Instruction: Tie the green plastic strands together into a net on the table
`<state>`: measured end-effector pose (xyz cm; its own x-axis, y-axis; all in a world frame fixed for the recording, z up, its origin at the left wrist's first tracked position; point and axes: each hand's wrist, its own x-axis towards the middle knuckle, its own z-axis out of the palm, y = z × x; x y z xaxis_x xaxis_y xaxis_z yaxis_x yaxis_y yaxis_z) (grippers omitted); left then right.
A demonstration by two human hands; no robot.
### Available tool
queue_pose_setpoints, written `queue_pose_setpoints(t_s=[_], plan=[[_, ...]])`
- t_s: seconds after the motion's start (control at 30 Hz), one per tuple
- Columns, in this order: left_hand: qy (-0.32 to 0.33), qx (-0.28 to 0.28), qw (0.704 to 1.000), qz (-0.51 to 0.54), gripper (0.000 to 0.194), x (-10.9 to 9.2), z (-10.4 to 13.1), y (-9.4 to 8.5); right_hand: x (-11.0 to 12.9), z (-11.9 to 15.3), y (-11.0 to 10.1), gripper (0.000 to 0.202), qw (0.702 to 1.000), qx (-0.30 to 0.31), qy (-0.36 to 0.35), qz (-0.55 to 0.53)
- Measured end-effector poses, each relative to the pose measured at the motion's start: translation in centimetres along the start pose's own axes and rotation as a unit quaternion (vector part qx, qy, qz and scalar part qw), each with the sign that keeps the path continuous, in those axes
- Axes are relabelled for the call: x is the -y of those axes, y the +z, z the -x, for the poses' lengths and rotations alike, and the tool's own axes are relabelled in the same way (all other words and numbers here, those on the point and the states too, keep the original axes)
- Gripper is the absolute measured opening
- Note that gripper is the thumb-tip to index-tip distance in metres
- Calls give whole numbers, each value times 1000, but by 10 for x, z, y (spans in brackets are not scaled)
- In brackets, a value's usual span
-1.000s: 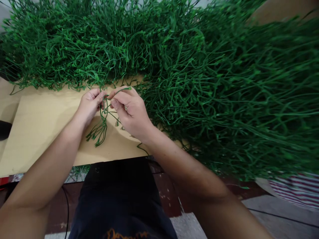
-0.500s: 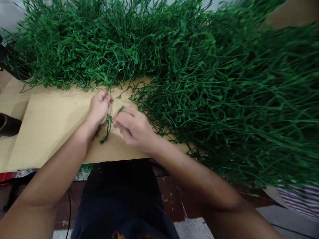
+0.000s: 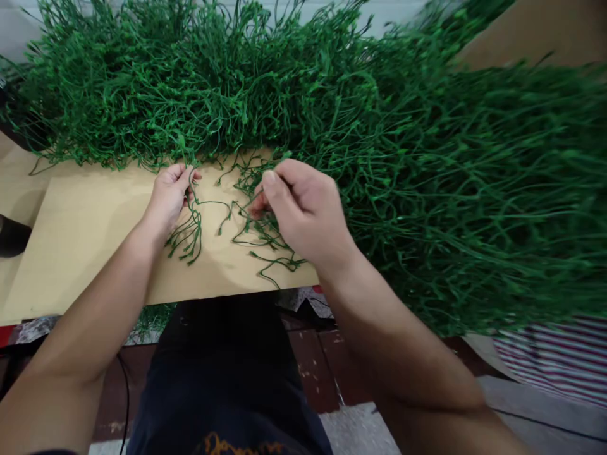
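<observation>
My left hand (image 3: 169, 193) pinches a small bunch of green plastic stems (image 3: 192, 230) above the cardboard sheet (image 3: 90, 234). Their thin ends hang below the fingers, and one stem bends out to the right. My right hand (image 3: 306, 208) is closed at the edge of the big pile, thumb against the curled fingers. A thin green strand shows by its fingertips, but I cannot make out whether it is gripped. Loose stems (image 3: 272, 262) lie on the cardboard just below and left of that hand.
A deep heap of green artificial stems (image 3: 427, 189) covers the back and right side. A dark tube (image 3: 13, 237) lies at the left edge. A brown cardboard piece (image 3: 535, 35) stands at the upper right. Striped fabric (image 3: 559, 360) shows at the lower right.
My right hand has moved right and up, away from my left hand to the pile's edge. My left hand has shifted slightly left, still pinching the bunch. The camera view has shifted a little.
</observation>
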<state>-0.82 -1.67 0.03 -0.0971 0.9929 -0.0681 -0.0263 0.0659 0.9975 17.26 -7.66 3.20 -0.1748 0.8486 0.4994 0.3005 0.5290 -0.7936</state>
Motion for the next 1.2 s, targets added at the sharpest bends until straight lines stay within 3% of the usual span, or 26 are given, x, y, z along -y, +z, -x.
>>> queue_pose_setpoints(t_s=[0.07, 0.2, 0.4, 0.5, 0.67, 0.87, 0.93, 1.0, 1.07, 1.1, 1.2], plan=[[1, -7, 1000, -12, 21, -2, 0, 2, -18, -5, 7, 38, 999, -2, 35, -13], [-6, -8, 1000, -7, 21, -1, 0, 2, -40, -18, 31, 39, 996, -1, 61, 61], [1, 7, 1000, 10, 21, 4, -5, 1, -34, -25, 52, 36, 980, 89, 124, 131], [3, 14, 1000, 5, 22, 4, -6, 0, -33, -24, 54, 28, 968, 153, 115, 160], [-10, 2, 1000, 0, 21, 1, -5, 1, -28, -19, 45, 19, 966, 186, 69, 168], [-35, -39, 998, 22, 28, 2, -8, 4, 5, -4, 34, 20, 935, 252, 46, 244], [-31, -74, 995, 50, 30, 0, -10, 2, 21, 9, 33, 18, 922, 298, -10, 245], [-29, -114, 990, 82, 32, -3, -12, -3, 37, 22, 30, 17, 907, 331, -123, 229], [-32, -126, 986, 101, 34, -7, -11, -8, 49, 31, 22, 21, 898, 317, -214, 216], [-30, -119, 987, 106, 34, -8, -10, -10, 52, 32, 16, 24, 903, 293, -227, 219], [-24, -83, 989, 118, 32, -11, -6, -14, 51, 22, -17, 21, 920, 196, -167, 297]])
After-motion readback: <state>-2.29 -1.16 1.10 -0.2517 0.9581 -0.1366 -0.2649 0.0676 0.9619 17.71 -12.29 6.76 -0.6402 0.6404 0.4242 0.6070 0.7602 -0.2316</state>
